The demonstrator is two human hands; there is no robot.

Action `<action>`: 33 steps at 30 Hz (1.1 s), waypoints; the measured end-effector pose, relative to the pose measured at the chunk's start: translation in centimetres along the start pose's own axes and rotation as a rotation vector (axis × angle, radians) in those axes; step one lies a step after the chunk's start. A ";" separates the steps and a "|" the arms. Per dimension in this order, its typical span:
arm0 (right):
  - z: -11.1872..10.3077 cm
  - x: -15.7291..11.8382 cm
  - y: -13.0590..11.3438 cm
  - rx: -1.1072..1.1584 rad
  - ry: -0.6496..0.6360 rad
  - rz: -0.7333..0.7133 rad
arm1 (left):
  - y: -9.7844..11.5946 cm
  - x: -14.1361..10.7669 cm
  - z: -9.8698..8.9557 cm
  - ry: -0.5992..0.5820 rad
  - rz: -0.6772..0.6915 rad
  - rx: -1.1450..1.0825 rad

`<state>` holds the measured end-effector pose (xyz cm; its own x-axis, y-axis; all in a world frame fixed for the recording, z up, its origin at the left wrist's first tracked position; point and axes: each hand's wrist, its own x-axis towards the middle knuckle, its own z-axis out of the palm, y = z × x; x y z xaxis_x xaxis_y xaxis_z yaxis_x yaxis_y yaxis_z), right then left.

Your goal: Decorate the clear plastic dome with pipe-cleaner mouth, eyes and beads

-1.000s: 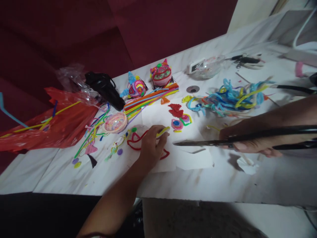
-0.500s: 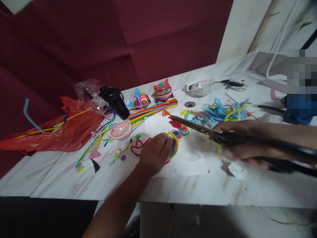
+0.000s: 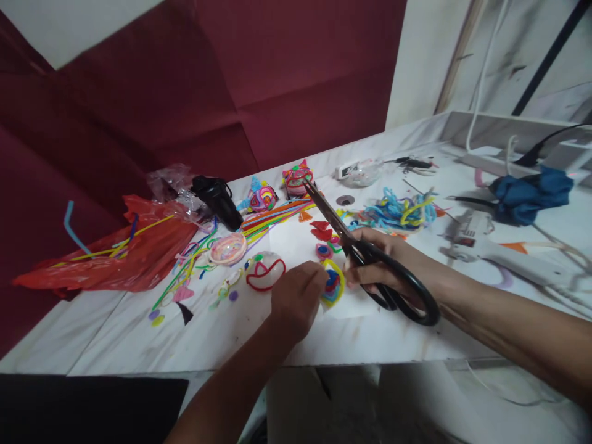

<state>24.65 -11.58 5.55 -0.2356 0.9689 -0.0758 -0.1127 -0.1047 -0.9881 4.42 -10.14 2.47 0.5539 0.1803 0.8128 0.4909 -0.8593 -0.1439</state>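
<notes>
My left hand (image 3: 300, 296) is closed, its fingertips pinching the edge of a small piece of coiled pipe cleaner (image 3: 340, 283) with yellow, blue and red bands. Black-handled scissors (image 3: 329, 217) are in my right hand (image 3: 393, 250), their blades together and pointing up and away. That hand's fingertips are just right of the coiled piece. Left of my left hand lies a clear plastic half-ball with a red pipe-cleaner outline (image 3: 266, 286). Red cut pieces (image 3: 320, 230) and a small pink-and-blue coil (image 3: 324, 251) lie on white paper (image 3: 290, 237) beyond.
A red plastic bag (image 3: 148, 246) and a black glue gun (image 3: 216, 200) are at left. Two decorated balls stand behind a bundle of pipe cleaners (image 3: 259, 227). Tangled blue pipe cleaners (image 3: 393, 206) lie at right, near a white power strip (image 3: 513, 253) and a blue cloth bundle (image 3: 531, 194).
My right hand has brought the scissors left and turned the blades more upward. My left hand stays on the coiled piece, which now shows more. The head view has shifted right.
</notes>
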 end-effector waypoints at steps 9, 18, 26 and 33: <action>0.1 0.9 -0.5 -0.106 0.098 0.030 | 0.0 -1.1 0.9 0.014 -0.243 -0.059; 1.8 -0.1 -0.8 -0.135 0.060 0.101 | 0.1 -0.1 1.7 0.018 -0.161 0.178; 0.7 0.0 -1.3 -0.180 0.029 0.035 | 1.5 0.9 1.2 0.090 -0.894 -0.572; 0.1 0.0 -2.5 -0.319 -0.194 0.066 | 2.9 2.9 -0.4 -0.067 -1.440 -1.365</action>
<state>24.79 -11.31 7.99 -0.4140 0.8988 -0.1442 0.2081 -0.0608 -0.9762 7.19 -12.30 4.67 0.3258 0.9390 -0.1099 -0.2114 0.1856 0.9596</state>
